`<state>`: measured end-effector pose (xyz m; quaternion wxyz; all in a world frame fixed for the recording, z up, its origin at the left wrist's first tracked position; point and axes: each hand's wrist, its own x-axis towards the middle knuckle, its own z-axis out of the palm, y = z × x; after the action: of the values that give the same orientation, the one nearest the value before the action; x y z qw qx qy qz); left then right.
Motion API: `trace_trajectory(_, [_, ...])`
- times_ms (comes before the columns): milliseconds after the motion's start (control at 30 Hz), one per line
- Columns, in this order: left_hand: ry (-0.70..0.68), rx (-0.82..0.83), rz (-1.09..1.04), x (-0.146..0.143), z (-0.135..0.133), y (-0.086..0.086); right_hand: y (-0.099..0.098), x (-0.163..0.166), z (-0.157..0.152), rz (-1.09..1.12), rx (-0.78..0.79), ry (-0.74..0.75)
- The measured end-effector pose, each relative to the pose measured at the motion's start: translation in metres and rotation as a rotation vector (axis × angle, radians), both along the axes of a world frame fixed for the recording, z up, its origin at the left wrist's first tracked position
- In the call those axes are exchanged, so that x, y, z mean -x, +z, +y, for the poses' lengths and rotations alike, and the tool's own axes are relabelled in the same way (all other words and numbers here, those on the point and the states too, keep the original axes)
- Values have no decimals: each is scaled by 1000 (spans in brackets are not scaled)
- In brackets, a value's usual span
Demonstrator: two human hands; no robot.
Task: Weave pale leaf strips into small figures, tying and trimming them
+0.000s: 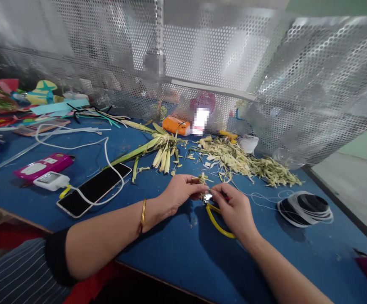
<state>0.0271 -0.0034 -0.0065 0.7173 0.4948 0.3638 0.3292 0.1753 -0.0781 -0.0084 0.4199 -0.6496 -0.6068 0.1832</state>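
Note:
My left hand (180,192) pinches a small pale-green plant piece (202,179) between thumb and fingers, above the blue table. My right hand (234,207) is closed close beside it, its fingertips at a shiny silver piece (207,196). Whether that is foil or metal I cannot tell. Below the silver piece a yellow curved band (216,226) hangs, partly behind my right hand. What exactly the right fingertips grip is hidden. Beyond my hands lie a bunch of cut green stalks and leaves (162,150) and a heap of shredded plant bits (234,158).
A spool of white thread (305,209) stands at the right, its strand trailing leftward. On the left lie a phone (96,190), a white cable (107,154) and a magenta object (45,166). An orange packet (176,125) lies before the perforated metal screen (215,50).

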Motion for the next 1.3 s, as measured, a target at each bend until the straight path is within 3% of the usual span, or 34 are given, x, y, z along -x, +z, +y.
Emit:
trace_trajectory(167, [15, -26, 29, 2, 0, 1, -3, 7, 1, 302, 188, 112])
trace_trajectory(567, [-59, -141, 58, 3, 0, 4, 0, 0, 1, 395, 200, 86])
trace_trajectory(833, [-85, -56, 31, 5, -1, 10, 5, -1, 0, 526, 262, 95])
trace_trajectory(1000, [-103, 73, 29, 4, -3, 6, 3, 2, 1, 438, 219, 119])
trace_trajectory(1200, [-153, -80, 136, 5, 0, 9, 4, -4, 0, 159, 133, 103])
trace_trajectory(1300, [-174, -124, 168, 6, 1, 11, 6, -4, 1, 241, 169, 127])
